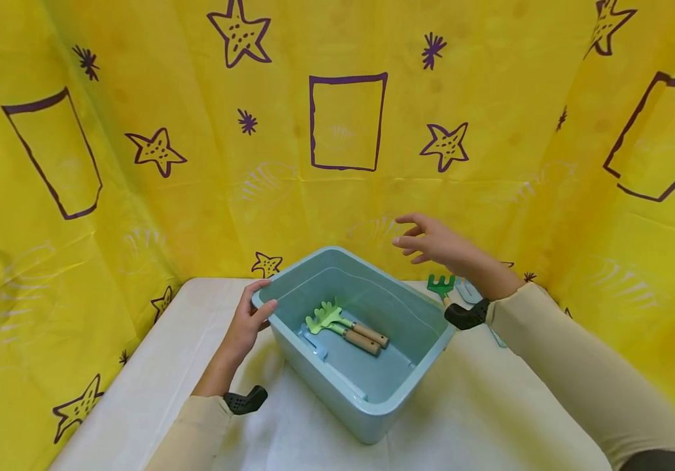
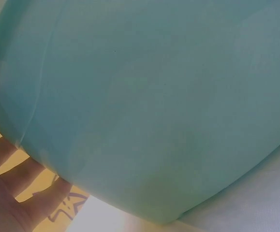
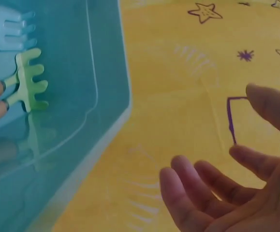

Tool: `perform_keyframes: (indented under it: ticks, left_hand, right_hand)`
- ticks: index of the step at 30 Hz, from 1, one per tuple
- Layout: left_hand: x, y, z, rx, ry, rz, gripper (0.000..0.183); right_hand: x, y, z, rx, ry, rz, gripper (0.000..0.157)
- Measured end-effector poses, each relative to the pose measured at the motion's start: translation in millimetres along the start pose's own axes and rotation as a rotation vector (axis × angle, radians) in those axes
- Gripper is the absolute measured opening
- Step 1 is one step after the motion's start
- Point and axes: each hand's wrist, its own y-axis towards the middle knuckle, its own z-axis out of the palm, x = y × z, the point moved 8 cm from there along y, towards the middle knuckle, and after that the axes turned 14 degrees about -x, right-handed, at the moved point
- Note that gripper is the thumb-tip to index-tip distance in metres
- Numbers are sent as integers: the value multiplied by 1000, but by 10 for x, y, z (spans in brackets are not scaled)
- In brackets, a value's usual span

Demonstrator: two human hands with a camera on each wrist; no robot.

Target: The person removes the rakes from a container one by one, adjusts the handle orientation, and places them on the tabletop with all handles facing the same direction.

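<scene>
Left hand (image 1: pixel 249 317) grips the blue plastic bin (image 1: pixel 326 389) at its left corner; right hand (image 1: pixel 432 245), empty, fingers loosely spread, hovers beyond it. Light-green garden rakes (image 1: pixel 363 342) lie inside; we'd expect one-sided lifting to tip the bin, sliding them.

I am wearing long sleeves the colour of light sand, and my left sleeve (image 1: pixel 190 432) and right sleeve (image 1: pixel 579 376) are reaching down near my wrists. On my left wrist I am wearing a bent black thing (image 1: pixel 246 400), and tiny dots are showing on it. On my right wrist I am wearing a black piece (image 1: pixel 466 316) much like it. My left hand (image 1: pixel 249 317) and right hand (image 1: pixel 437 245) are showing bare.
</scene>
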Motion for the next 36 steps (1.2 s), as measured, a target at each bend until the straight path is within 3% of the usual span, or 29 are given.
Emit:
perform_keyframes:
  ticks: [11, 25, 36]
  left_hand:
    - [-35, -21, -5, -2, 5, -10, 52]
    - [18, 6, -4, -3, -17, -17, 54]
    - [35, 34, 1, -4, -27, -1, 52]
  right_hand:
    - [46, 105, 618, 288, 98, 125, 56]
    - [-230, 317, 1341, 394, 48, 251, 68]
    - [-545, 282, 1608, 467, 59, 343, 71]
